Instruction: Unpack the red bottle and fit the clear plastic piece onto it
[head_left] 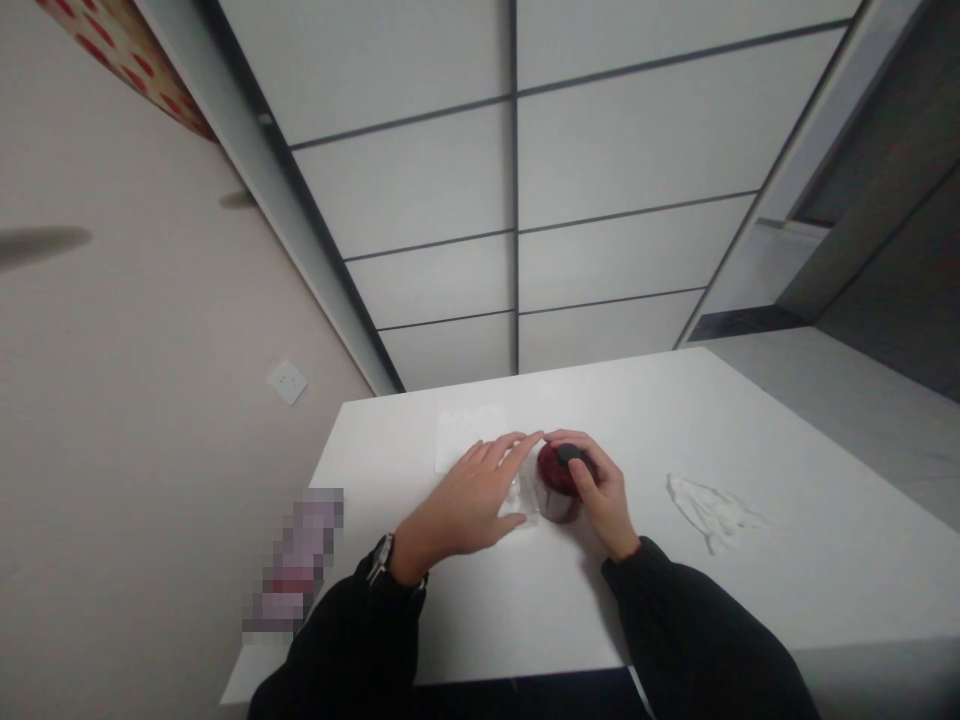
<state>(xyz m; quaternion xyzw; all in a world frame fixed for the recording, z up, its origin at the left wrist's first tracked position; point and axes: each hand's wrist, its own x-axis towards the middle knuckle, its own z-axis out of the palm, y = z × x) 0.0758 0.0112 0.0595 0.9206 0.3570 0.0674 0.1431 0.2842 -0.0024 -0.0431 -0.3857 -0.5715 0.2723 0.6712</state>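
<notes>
On a white table stands a small dark red round container with a black top. My right hand wraps round it from the right, fingers curled over its top. My left hand lies flat beside it on the left, fingers stretched out, fingertips touching the container's upper edge. Under the left hand lies a clear crumpled wrapper. A watch shows at my left wrist. Both sleeves are black.
A flat white sheet lies on the table behind my left hand. A crumpled clear plastic piece lies to the right. A wall socket sits on the beige wall at left. A blurred-out object sits by the table's left edge.
</notes>
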